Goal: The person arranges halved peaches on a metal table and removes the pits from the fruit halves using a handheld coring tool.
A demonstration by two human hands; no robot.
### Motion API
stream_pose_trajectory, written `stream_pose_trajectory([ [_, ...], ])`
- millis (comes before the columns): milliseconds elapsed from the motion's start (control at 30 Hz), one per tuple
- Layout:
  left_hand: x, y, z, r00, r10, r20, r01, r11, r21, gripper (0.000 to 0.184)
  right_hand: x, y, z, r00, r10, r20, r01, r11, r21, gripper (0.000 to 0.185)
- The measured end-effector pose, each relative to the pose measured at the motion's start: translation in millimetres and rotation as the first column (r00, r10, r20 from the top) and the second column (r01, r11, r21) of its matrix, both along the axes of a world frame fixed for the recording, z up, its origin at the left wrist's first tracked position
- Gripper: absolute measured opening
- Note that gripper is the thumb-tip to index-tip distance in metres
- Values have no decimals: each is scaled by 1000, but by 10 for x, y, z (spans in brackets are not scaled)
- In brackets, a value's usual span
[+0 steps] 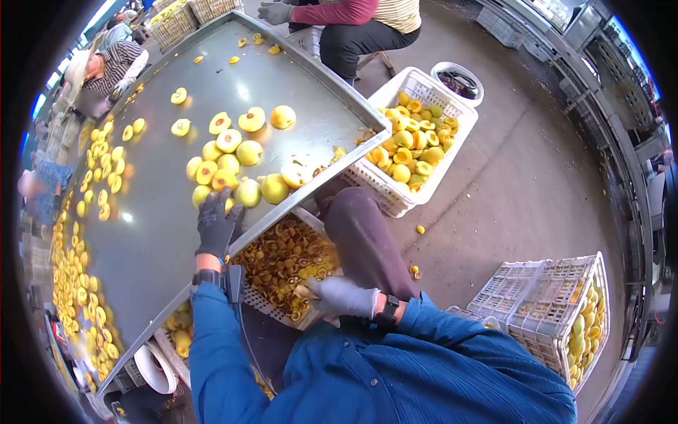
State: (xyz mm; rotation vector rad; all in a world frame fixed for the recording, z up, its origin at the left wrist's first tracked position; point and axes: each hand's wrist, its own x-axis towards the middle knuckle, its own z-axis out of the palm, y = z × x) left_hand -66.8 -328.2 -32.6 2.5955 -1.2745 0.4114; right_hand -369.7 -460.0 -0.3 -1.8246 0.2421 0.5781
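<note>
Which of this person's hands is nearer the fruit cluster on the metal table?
Left. The left hand is at the near edge of the fruit cluster; the right hand is off the metal table, by the brownish pieces.

Head view, facing forward-down over metal table (pixel 159 212).

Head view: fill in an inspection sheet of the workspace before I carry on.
Surface: grey metal table, scattered with fruit halves.
Job's things: fruit cluster near the table's edge, some cut; white crate of fruit beside the table; brown scraps below that edge.
Clutter: loose fruit pieces on the floor.
Hands: left hand, dark glove, at the cluster, contact unclear; right hand, grey glove, closed around a pale object, kind unclear.
Cables: none made out clearly.
Surroundings: person in striped shirt across the table; large crate of fruit on the floor.
</note>
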Motion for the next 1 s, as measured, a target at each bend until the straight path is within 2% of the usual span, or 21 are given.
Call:
stream_pose_trajectory([
  [33, 61, -73, -114, 999, -24, -47, 23, 1000, -13, 48, 3, -23, 7, 1000, 1, -11, -1, 1000, 20, 41],
  [67, 102, -70, -159, 996, -32, -87, 31, 999, -20, 49, -25, -49, 3, 996, -85, 29, 80, 988, 133, 38],
  [100, 145, 58, -177, 993, -24, -117, 22, 1000, -13, 49, -17, -42, -91, 994, -59, 89, 53, 997, 64, 33],
  [133, 109, 178, -245, 989, -81, 125, 92, 992, -86, 49, -12, -32, -182, 989, -31, 145, 32, 999, -10, 29],
  [167, 60, 203, -108, 970, 30, -241, -72, 983, -168, 46, -9, -22, -274, 980, -2, 198, 19, 996, -87, 28],
  [200, -113, 201, 153, 826, -53, -561, -213, 892, -399, 42, 6, -31, -275, 918, -59, 391, 108, 989, -103, 26],
  [233, -290, 210, 425, 599, -234, -766, -410, 731, -545, 39, 42, -28, -265, 816, -117, 566, 203, 975, -91, 25],
  [267, -414, 327, 554, 776, -224, -589, -240, 759, -605, 36, 103, -39, -105, 836, -84, 542, 197, 968, -154, 24],
  [300, -571, 441, 646, 897, -228, -379, -57, 790, -610, 33, 174, -53, 141, 856, -54, 514, 193, 956, -220, 23],
  [333, -796, 468, 716, 891, -157, -427, -160, 771, -617, 30, 249, -9, 327, 899, -65, 433, 188, 950, -250, 22],
  [367, -1030, 445, 862, 896, -144, -419, -185, 738, -649, 36, 309, 47, 428, 871, -34, 490, 183, 948, -260, 22],
  [400, -1269, 413, 978, 720, -312, -620, -393, 553, -735, 42, 362, 104, 508, 839, -5, 543, 183, 944, -274, 23],
  [433, -1483, 385, 1082, 495, -519, -697, -611, 363, -704, 49, 401, 166, 580, 804, 24, 594, 185, 939, -288, 23],
  [533, -1943, 348, 1381, 417, -568, -709, -765, 202, -612, 59, 409, 343, 847, 730, 72, 680, 202, 927, -315, 26],
  [600, -2116, 366, 1456, 442, -528, -725, -782, 170, -600, 58, 355, 404, 976, 711, 103, 695, 200, 919, -341, 25],
  [733, -2244, 397, 1548, 644, -276, -713, -661, 268, -701, 57, 282, 469, 1045, 718, 147, 681, 198, 894, -401, 23],
  [800, -2269, 388, 1579, 687, -207, -697, -635, 295, -713, 56, 245, 473, 1044, 733, 157, 662, 198, 882, -429, 22],
  [867, -2274, 367, 1601, 699, -182, -692, -630, 301, -716, 56, 243, 466, 1049, 754, 172, 634, 192, 865, -463, 21],
  [967, -2306, 363, 1587, 656, -151, -739, -676, 317, -665, 55, 219, 457, 1157, 821, 154, 550, 86, 919, -386, 21],
  [1000, -2313, 362, 1574, 647, -143, -749, -685, 321, -654, 55, 217, 458, 1131, 804, 164, 572, 79, 923, -376, 21],
])
